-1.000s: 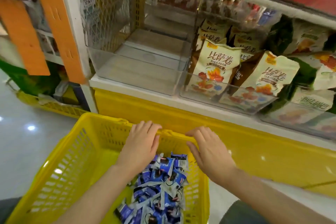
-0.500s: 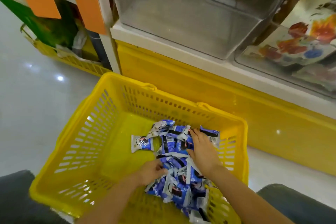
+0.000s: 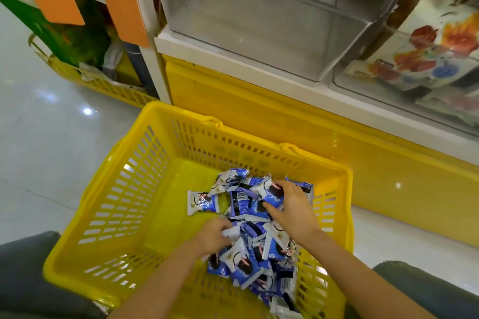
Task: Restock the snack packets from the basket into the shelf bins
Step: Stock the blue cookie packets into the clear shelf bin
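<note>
Our left hand (image 3: 212,237) and right hand (image 3: 291,206) curl fingers round blue foil snack packets (image 3: 248,264). Next we should fill the far clear plastic bin (image 3: 259,21).

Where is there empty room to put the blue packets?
The clear bin on the shelf is bare, with printed bags right of it. In the yellow basket, the floor by the left slotted wall is free. Its right side is crowded: blue packets, left hand, right hand.

The left half of the yellow basket (image 3: 124,189) is lying bare, leaving passage to its floor; snack packets (image 3: 248,256) are crowding its right wall. Beyond its far rim the clear bin (image 3: 259,21) is offering room, while the neighbouring bin (image 3: 383,90) is sitting packed with bags (image 3: 440,41).
</note>
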`<state>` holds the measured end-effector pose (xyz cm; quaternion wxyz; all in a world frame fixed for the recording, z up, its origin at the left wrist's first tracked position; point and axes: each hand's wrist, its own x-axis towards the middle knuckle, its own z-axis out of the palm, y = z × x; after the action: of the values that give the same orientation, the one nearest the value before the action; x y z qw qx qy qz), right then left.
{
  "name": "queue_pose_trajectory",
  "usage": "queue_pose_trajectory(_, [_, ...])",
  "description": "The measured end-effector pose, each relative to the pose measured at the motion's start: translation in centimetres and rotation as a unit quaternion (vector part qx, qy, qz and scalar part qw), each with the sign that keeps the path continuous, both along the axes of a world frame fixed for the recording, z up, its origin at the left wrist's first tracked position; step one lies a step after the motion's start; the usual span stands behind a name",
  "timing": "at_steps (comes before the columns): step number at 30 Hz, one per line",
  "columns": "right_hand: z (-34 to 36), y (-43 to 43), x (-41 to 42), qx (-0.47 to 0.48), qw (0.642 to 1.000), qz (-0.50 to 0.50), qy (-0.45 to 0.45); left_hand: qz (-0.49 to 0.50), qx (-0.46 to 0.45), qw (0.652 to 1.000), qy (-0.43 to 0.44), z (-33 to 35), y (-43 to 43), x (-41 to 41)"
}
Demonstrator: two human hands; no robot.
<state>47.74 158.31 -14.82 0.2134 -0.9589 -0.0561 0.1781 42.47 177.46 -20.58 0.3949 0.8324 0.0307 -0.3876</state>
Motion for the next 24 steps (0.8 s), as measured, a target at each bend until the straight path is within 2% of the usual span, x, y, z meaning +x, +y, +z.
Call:
queue_pose_trajectory(3, [1.8,0.7,-0.4,0.06,0.998,-0.034,-0.007,0.198,-0.086,0.976,0.011,2.4,0.9,1.1])
queue_pose_trajectory(6, [3.4,2.1,-1.5,0.127,0.99,-0.054,0.031,0.39,-0.206,0.894,0.075,4.9,0.8,1.5])
queue_pose_trajectory(9, [4.0,3.4,-3.1,0.15,0.986,-0.041,0.064,0.467,-0.285,0.835,0.058,6.9,0.3,0.9])
queue_pose_trajectory(11, [4.4,4.1,-4.1,0.152,0.985,-0.047,0.068,0.487,-0.32,0.81,0.062,8.0,-0.2,0.3])
queue_pose_trajectory(14, [5.1,5.1,-5.4,0.17,0.983,-0.06,0.039,0.443,-0.343,0.825,0.076,9.2,-0.9,-0.9])
queue_pose_trajectory(17, [5.7,6.1,-6.7,0.191,0.981,0.013,0.018,0.407,-0.349,0.842,0.064,10.1,-1.0,-2.0])
queue_pose_trajectory(20, [5.7,5.8,-6.9,0.199,0.976,0.082,0.032,0.436,-0.321,0.84,0.027,10.4,-0.1,-2.2])
queue_pose_trajectory(22, [5.6,4.6,-6.1,0.189,0.981,0.039,-0.006,0.463,-0.316,0.828,0.018,10.5,0.4,-2.2])
queue_pose_trajectory(24, [4.7,2.5,-4.9,0.108,0.993,-0.012,-0.041,0.472,-0.3,0.829,0.021,10.3,0.9,-2.2])
